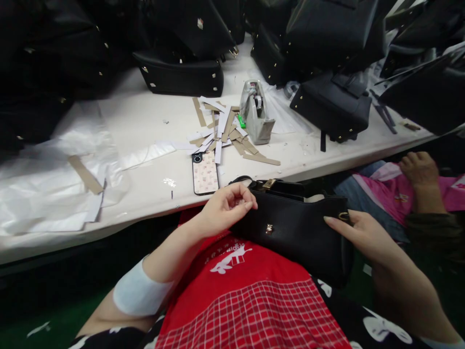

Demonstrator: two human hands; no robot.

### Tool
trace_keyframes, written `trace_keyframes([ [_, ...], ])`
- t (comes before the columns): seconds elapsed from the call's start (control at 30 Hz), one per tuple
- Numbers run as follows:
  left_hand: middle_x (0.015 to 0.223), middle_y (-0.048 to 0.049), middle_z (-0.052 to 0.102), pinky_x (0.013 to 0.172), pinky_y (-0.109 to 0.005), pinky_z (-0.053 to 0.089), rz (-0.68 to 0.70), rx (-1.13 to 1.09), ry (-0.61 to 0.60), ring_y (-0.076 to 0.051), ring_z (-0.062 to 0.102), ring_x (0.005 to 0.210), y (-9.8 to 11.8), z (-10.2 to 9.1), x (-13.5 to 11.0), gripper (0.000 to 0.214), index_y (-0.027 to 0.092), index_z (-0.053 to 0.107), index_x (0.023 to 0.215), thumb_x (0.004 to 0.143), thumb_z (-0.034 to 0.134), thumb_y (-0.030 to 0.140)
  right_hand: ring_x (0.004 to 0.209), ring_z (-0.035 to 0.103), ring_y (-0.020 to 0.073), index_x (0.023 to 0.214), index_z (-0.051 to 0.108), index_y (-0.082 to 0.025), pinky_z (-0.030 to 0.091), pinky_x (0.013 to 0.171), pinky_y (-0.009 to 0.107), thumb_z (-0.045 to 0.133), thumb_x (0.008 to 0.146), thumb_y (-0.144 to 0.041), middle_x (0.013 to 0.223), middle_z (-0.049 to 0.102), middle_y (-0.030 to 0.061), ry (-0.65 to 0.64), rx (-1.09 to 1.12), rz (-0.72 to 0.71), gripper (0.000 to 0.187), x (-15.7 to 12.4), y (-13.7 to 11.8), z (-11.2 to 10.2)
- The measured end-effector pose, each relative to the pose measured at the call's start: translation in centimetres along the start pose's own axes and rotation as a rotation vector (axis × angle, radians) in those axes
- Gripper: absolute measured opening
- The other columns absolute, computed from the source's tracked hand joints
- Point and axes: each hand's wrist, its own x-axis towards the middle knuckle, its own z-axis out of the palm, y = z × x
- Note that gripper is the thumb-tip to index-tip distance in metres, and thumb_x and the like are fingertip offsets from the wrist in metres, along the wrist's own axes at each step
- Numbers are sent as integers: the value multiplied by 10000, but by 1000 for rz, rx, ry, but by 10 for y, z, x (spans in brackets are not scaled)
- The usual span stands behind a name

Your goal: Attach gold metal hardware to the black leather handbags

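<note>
A black handbag [298, 228] with a gold clasp on its front rests on my lap against the red apron [232, 257]. Its top gapes a little, showing pale material inside. My right hand [363, 235] grips the bag's right end beside a gold ring, thumb on the front and fingers behind. At the bag's upper left corner is my left hand [230, 206], its fingers curled in towards the thumb. Whatever lies within those fingers, if anything, is hidden. A gold buckle [269, 183] on a black strap sits at the bag's top edge.
On the white table [145, 121] lie a phone [205, 173], a heap of paper and card strips [221, 128] and a grey tape dispenser [257, 114]. Several black bags [185, 77] stand behind. At right, another person's hand [421, 169] is near pink cloth.
</note>
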Motion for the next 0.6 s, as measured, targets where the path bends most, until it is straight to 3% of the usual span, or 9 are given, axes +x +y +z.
trace_keyframes([
  [0.1, 773, -28, 611, 651, -238, 453, 14, 109, -11, -115, 558, 696, -4, 0, -11, 117, 150, 570, 936, 857, 553, 235, 844, 691, 330, 838, 739, -164, 568, 757, 402, 727, 709, -561, 846, 751, 68, 18, -64, -29, 417, 2, -1, -2],
  [0.23, 800, -40, 652, 650, -234, 456, 168, 512, -141, -122, 583, 712, -7, 14, -21, 206, 173, 675, 1037, 897, 534, 225, 854, 691, 323, 912, 744, -165, 563, 755, 397, 723, 709, -568, 892, 751, 66, 11, -45, -25, 452, 2, -3, -1],
  [0.33, 829, -49, 658, 656, -232, 456, 292, 746, -204, -125, 599, 734, -10, 22, -23, 250, 183, 671, 1110, 936, 506, 251, 859, 692, 309, 942, 746, -174, 562, 738, 374, 729, 704, -569, 943, 749, 61, -1, -16, -36, 462, 0, -3, 1],
  [0.6, 776, -25, 596, 577, -257, 417, 396, 1144, -388, -136, 559, 657, -2, 17, -16, 286, 188, 642, 1130, 972, 412, 249, 892, 678, 335, 909, 741, -170, 548, 748, 390, 725, 711, -545, 900, 751, 50, 21, -76, -52, 424, -1, -4, 2],
])
